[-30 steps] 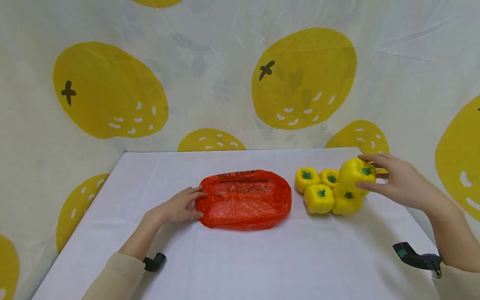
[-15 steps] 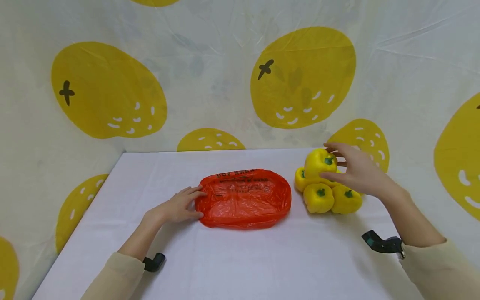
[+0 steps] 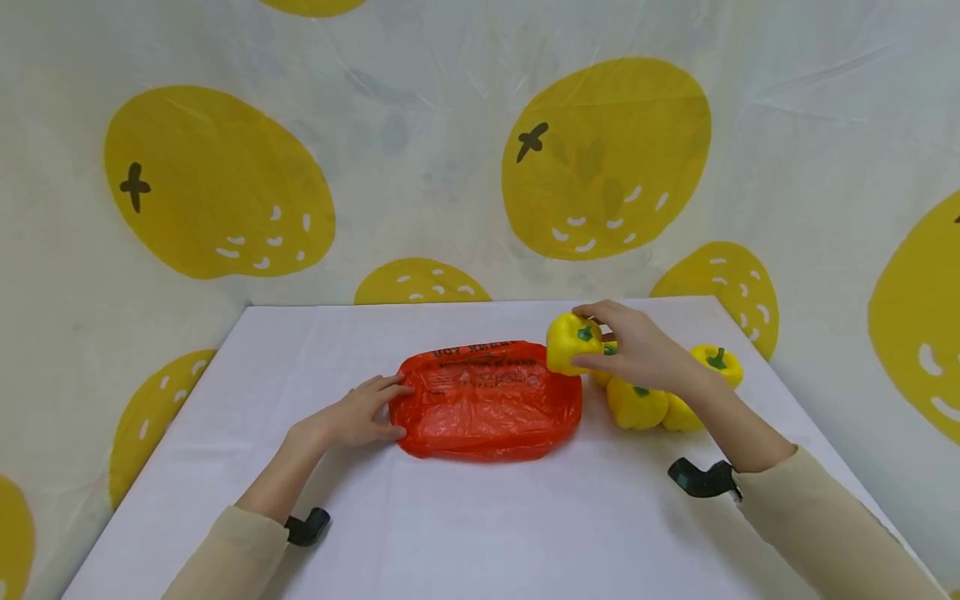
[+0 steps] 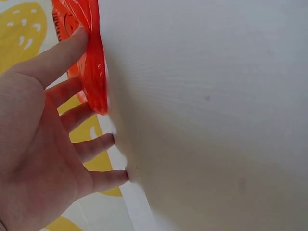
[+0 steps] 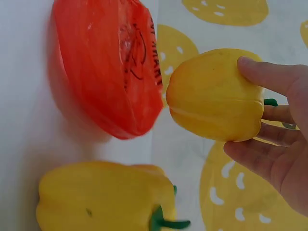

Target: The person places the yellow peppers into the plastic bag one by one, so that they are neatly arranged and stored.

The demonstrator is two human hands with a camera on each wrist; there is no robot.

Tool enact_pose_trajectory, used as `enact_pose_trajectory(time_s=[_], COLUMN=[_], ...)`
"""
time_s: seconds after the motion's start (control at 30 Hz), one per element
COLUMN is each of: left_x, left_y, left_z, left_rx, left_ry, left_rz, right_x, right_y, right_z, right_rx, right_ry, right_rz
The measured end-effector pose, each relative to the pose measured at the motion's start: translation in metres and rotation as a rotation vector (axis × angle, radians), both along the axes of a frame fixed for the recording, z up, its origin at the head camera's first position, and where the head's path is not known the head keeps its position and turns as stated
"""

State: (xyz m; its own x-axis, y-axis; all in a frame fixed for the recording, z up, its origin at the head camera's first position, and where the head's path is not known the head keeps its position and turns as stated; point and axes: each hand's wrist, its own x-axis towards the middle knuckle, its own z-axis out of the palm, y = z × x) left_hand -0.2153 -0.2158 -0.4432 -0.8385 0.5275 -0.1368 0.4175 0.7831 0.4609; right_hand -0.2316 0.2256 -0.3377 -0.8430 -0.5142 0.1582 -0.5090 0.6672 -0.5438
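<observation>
My right hand [image 3: 647, 350] holds a yellow bell pepper [image 3: 564, 344] with a green stem, thumb on one side and fingers on the other. The pepper hangs over the right end of a red plastic bag [image 3: 487, 417], whose mouth is spread wide on the table. In the right wrist view the held bell pepper [image 5: 216, 96] is apart from the bag [image 5: 91, 67]. At the bag's left end my left hand [image 3: 352, 414] rests with spread fingers against the side. The left wrist view has those fingers nearly straight, the thumb [image 4: 72, 48] touching the red plastic [image 4: 96, 72].
More yellow bell peppers [image 3: 636, 406] stand to the right of the bag, partly hidden by my right hand and forearm. One bell pepper [image 3: 718, 363] shows beyond the forearm. A white cloth [image 3: 480, 525] covers the table, and a fruit-print curtain [image 3: 420, 167] hangs behind it.
My right hand has carried the bell pepper leftward, from above the other peppers to over the bag's right end. My left hand and the bag look unmoved.
</observation>
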Motion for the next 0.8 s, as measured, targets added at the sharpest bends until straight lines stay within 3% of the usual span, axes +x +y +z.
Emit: enact_pose_trajectory(time_s=[0.47, 0.8], left_x=[0.001, 0.003], left_y=[0.004, 0.007], left_z=[0.001, 0.006], left_rx=[-0.013, -0.015], left_ry=[-0.022, -0.039], left_rz=[0.022, 0.044], right_x=[-0.016, -0.020], right_y=[-0.047, -0.078], right_z=[-0.028, -0.045], right_rx=[-0.047, -0.134], right_ry=[0.007, -0.090], right_rz=[0.054, 0.015])
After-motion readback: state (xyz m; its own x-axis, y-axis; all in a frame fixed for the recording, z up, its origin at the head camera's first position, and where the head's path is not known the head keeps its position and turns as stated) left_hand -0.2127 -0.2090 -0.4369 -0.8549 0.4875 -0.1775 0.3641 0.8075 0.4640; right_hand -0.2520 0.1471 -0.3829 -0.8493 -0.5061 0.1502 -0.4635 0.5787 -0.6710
